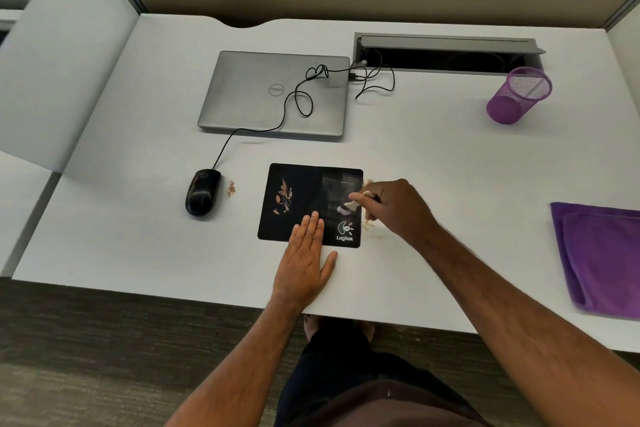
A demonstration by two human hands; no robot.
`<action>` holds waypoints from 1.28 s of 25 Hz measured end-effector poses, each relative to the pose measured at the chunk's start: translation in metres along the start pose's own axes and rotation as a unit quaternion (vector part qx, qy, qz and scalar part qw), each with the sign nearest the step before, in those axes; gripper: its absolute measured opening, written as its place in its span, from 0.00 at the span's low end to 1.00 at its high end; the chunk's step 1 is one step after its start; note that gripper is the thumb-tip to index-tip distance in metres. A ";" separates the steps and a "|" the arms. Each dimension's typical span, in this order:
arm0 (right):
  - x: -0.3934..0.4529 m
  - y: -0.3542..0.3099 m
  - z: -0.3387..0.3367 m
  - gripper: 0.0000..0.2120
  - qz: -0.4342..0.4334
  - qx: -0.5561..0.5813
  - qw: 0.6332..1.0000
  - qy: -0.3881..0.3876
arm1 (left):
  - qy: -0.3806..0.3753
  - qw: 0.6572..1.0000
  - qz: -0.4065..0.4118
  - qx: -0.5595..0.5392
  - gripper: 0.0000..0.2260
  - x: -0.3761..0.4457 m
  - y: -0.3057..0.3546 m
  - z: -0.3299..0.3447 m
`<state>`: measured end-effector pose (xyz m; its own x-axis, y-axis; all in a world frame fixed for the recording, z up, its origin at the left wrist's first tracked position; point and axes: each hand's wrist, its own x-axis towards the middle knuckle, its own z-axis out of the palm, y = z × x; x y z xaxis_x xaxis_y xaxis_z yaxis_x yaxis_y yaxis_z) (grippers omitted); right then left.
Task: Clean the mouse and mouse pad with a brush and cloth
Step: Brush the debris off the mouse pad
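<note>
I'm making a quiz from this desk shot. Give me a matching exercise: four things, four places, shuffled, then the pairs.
Things:
1. mouse
2. laptop
3. cloth
4. mesh cup

Places:
A. far right of the desk, tipped on its side
B. left of the mouse pad
C. right edge of the desk, folded
D. behind the mouse pad, lid closed

Pairs: 1-B, 2-D, 3-C, 4-A

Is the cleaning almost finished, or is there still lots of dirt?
Partly done. Crumbs already lie swept off beside the mouse pad. Right now the left hand presses the pad flat while the right hand holds the brush on its right side. Left to do: brown bits on the pad's left part, crumbs by the mouse, and the purple cloth lies untouched.
</note>
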<state>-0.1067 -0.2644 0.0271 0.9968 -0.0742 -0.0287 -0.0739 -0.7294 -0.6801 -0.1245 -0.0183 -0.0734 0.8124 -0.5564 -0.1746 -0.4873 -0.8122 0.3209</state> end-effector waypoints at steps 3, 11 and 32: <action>0.006 0.001 0.000 0.14 0.023 -0.038 0.999 0.018 | 0.001 1.000 -0.001 -0.001 0.34 0.000 0.000 0.000; 0.011 -0.004 0.002 0.18 0.028 -0.037 0.999 0.017 | -0.006 1.000 -0.003 -0.002 0.34 0.000 0.001 -0.001; 0.026 -0.011 0.004 0.15 0.078 -0.003 0.996 0.052 | -0.001 1.000 -0.002 0.001 0.34 0.001 0.000 0.000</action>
<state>-0.0795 -0.2561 0.0307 0.9644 -0.2580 -0.0575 -0.2289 -0.7067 -0.6695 -0.1239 -0.0187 -0.0732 0.8131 -0.5542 -0.1780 -0.4855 -0.8144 0.3180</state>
